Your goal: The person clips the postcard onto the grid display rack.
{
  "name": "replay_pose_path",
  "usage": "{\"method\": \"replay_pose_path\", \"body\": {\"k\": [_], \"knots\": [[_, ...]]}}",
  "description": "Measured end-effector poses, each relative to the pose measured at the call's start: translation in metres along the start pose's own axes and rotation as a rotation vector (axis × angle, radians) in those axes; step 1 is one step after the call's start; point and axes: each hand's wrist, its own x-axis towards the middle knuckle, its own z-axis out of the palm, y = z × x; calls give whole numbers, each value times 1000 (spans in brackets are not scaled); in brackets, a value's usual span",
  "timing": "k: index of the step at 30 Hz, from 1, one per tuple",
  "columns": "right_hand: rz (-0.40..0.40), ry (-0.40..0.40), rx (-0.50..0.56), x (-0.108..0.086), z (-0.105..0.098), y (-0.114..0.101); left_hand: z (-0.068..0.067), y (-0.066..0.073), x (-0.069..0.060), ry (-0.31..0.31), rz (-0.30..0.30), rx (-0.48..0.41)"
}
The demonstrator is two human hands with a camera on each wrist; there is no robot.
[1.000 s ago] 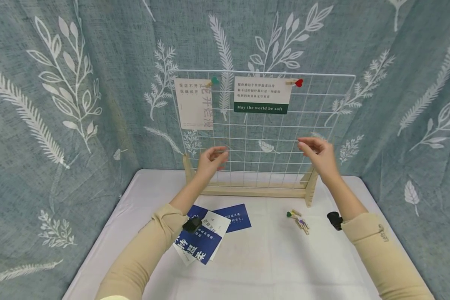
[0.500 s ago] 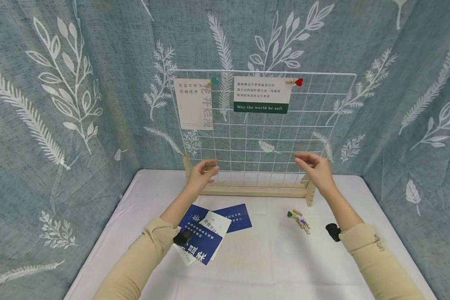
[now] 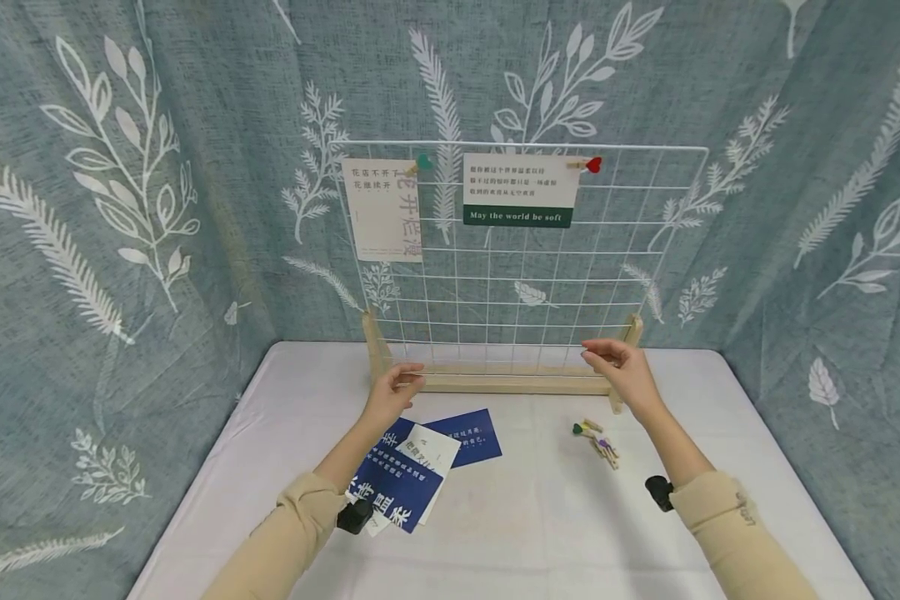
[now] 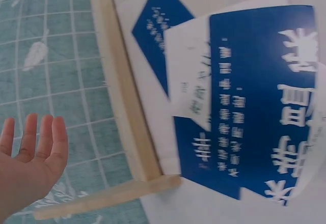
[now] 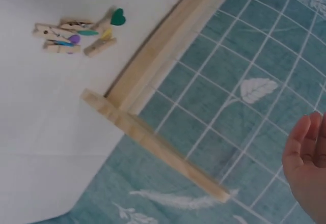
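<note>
My left hand hovers over the near side of the wire grid's left foot, fingers loosely bent and nothing in them. Just below it lies a pile of blue and white cards, seen closer as a blue card in the left wrist view. My right hand is in front of the grid's lower right corner, relaxed and holding nothing. Below it and to the left rests a small heap of wooden clothespins, with heart and coloured trims; the right wrist view shows a green heart.
A white wire grid stands in a wooden base. Clipped on it are a beige card and a white-and-green card, by a green heart clothespin and a red heart clothespin. A leaf-patterned curtain surrounds the white table.
Both hands have come down from the middle of the grid toward its base and the table, the left one also drifting leftward. Cards and clothespins stay where they were.
</note>
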Motion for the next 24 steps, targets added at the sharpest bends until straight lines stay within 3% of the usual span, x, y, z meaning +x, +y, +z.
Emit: {"method": "replay_pose_path", "body": {"k": [7,17,24], "knots": [[4,-17,-19,-6,5,19,-2,-20,-11,5,-25,42],[29,-12,29,-15,11,37,-5,-37,-24,71,-83,115],[92,-18,-6,-23,13,48,-12,-48,-27,102,-49,191]]}}
